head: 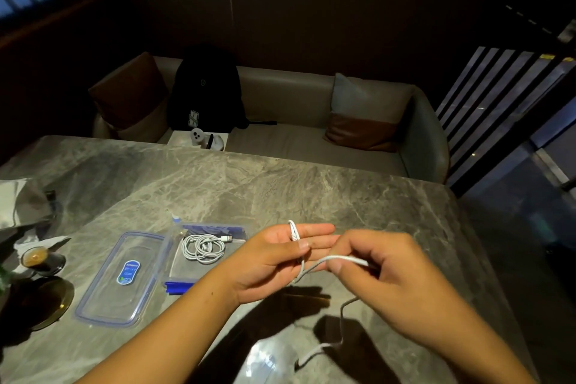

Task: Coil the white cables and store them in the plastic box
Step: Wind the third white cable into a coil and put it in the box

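- The loose end of the white cable [314,352] hangs down below my hands and lies on the grey worktop [280,190].
- My right hand [377,265] is curled. Its thumb and fingers pinch the cable and hold it out to the side.
- My left hand [274,256] is just beside my right hand. Its fingers are held out flat, and the cable goes in a loop around them. My thumb presses on the cable.
- To the left of my left hand sits the clear plastic box [187,262] with blue clips. A coiled white cable [202,248] lies inside it.
- Further left, touching the box, the clear lid [121,277] lies flat with a blue sticker on it.
- Way off to the left is a small glass [39,259] with a brown drink.
- Past the worktop is a sofa [311,146] with a black backpack [205,90] on it.
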The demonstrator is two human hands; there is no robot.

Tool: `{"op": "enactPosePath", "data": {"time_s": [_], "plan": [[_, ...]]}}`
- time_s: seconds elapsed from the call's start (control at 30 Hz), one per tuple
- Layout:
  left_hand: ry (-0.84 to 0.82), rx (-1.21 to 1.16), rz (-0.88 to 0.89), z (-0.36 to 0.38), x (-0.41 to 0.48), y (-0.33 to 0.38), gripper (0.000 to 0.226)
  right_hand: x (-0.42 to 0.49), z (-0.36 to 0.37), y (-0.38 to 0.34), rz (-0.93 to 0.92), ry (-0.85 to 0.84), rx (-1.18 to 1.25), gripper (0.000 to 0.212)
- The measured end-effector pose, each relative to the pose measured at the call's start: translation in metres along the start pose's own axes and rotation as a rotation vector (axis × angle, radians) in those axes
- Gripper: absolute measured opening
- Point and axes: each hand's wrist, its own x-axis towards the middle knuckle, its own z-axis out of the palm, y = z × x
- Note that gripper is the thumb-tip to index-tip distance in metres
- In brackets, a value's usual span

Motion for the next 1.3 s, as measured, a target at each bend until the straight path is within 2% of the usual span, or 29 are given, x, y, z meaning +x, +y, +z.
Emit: {"op": "enactPosePath", "data": {"time_s": [0.13, 0.33, 0.5, 0.6, 0.77, 0.97, 1.17, 1.3], "plan": [[-0.034, 0.051, -0.047, 0.003, -0.002, -0.01, 0.045, 0.011, -0.023, -0.005, -0.023, 0.059, -0.054, 0.014], [-0.085, -0.053, -0.079, 0.018, -0.006, -0.017, 0.039, 0.028, -0.031, 0.002, -0.02, 0.137, -0.073, 0.014], [-0.053, -0.2, -0.135, 0.024, -0.003, -0.018, 0.05, 0.033, -0.027, 0.009, -0.017, 0.147, -0.051, 0.014], [-0.094, -0.218, -0.132, 0.025, -0.002, -0.017, 0.049, 0.035, -0.027, 0.009, -0.034, 0.127, -0.058, 0.014], [-0.156, -0.064, -0.107, 0.03, 0.001, -0.015, 0.06, 0.039, -0.025, 0.008, -0.075, 0.133, -0.039, 0.014], [-0.125, 0.011, -0.04, 0.034, 0.003, -0.02, 0.047, 0.049, -0.021, 0.017, -0.066, 0.179, -0.049, 0.012], [-0.065, 0.167, -0.028, 0.04, 0.0, -0.017, 0.038, 0.057, -0.026, 0.041, -0.014, 0.148, 0.114, 0.012], [-0.063, 0.137, -0.016, 0.044, -0.002, -0.016, 0.037, 0.06, -0.014, 0.055, 0.044, 0.135, 0.214, 0.012]]}}
